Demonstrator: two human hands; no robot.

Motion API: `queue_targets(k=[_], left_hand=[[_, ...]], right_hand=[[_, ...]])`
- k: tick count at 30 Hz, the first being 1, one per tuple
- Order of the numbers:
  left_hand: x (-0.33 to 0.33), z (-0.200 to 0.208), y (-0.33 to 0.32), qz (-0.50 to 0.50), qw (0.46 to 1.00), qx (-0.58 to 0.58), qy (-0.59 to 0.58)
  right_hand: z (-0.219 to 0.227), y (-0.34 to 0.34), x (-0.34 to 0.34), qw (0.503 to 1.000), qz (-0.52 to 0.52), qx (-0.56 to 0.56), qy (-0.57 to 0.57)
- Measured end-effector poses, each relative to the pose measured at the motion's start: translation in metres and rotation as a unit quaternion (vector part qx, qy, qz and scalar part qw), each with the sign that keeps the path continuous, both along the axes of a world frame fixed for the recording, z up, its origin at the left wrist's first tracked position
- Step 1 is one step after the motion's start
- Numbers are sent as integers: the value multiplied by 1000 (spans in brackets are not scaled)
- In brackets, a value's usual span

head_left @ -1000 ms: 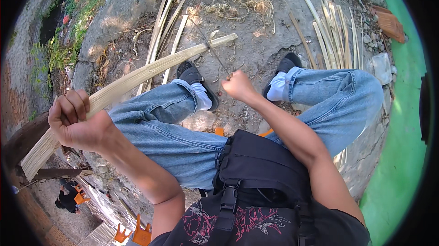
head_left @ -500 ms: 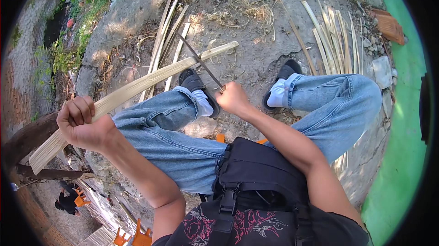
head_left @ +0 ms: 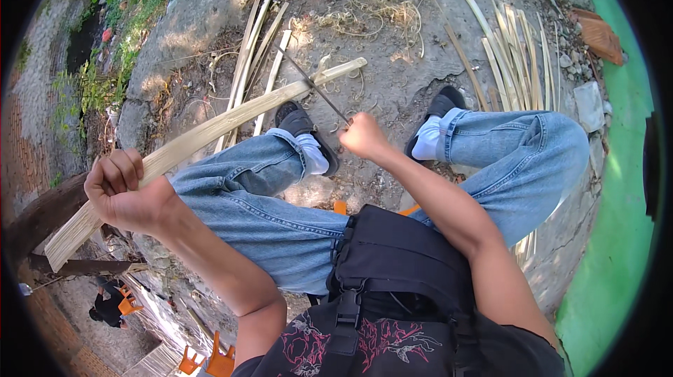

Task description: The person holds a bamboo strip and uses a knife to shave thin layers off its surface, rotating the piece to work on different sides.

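Observation:
My left hand (head_left: 133,193) is closed around a long, flat, pale bamboo strip (head_left: 231,119), near its wide lower end. The strip slants up over my left leg, and its far end rises to the right above the ground. My right hand (head_left: 364,137) grips a thin dark knife (head_left: 324,96), its handle hidden in the fist. Near the strip's far end the blade lies across it, touching it. Beside that crossing a small curl of shaving (head_left: 324,62) stands up.
Split strips (head_left: 245,62) lie on the ground at the left, and another bundle (head_left: 515,62) at the right. Tangled shavings (head_left: 375,12) are scattered ahead. A brick (head_left: 598,36) and a green wall (head_left: 613,223) border the right. A person (head_left: 106,303) sits at the lower left.
My right hand and the knife have shifted slightly up and to the right, toward the strip's far end. My left hand has barely moved on the strip.

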State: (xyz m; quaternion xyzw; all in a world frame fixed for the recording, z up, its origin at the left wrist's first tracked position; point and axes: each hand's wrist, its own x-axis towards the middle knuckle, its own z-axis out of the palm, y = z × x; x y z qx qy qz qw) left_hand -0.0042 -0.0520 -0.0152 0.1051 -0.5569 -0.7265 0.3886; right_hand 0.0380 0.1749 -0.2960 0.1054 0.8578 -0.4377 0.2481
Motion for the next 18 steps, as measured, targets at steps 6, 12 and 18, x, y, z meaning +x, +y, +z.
queue_targets(k=[6,12,18], left_hand=[[-2,6,12,5,999,-15,30],[-2,5,14,-2,1000,-12,17],[-6,5,13,16,1000,-13,23]], right_hand=[[108,-37,2,988,69,-131,41],[-11,30,-19,1000,-10,21,-3],[71,-29,-2,994,38,-87,53]])
